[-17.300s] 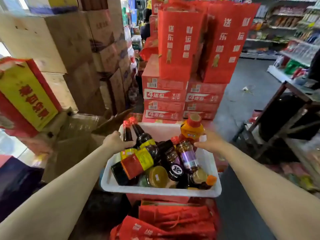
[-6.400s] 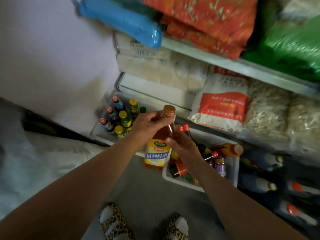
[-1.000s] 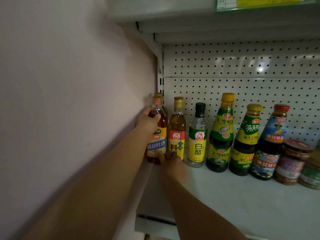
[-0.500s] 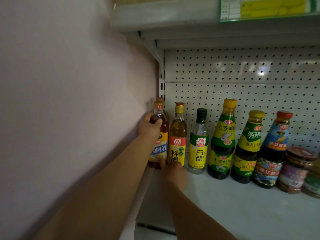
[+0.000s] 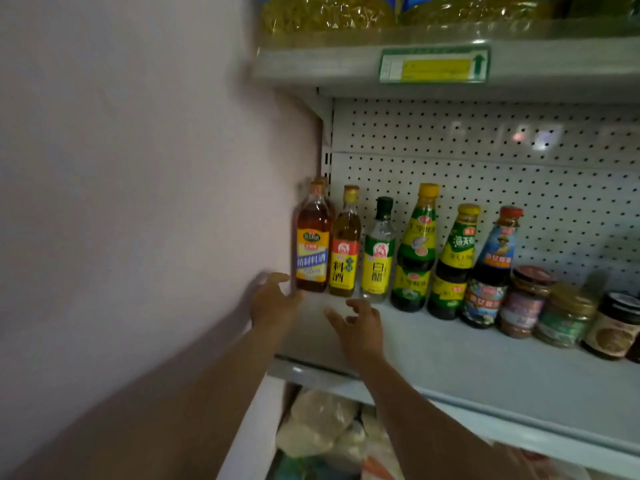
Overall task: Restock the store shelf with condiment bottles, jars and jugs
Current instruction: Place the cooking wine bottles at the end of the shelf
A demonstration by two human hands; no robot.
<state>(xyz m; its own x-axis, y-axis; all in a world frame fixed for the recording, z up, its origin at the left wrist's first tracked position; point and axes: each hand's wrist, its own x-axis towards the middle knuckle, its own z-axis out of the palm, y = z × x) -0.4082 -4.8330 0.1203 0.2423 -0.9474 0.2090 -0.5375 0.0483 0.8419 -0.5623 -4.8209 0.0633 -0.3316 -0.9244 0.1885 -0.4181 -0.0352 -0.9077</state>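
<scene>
On the grey shelf the amber cooking wine bottle stands upright at the wall end of the row, and both the left hand and right hand hover just below it, fingers loosely spread, holding nothing.

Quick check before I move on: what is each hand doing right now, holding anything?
Left hand: open, holding nothing, just below the amber cooking wine bottle.
Right hand: open, fingers loosely spread over the shelf, holding nothing.
</scene>
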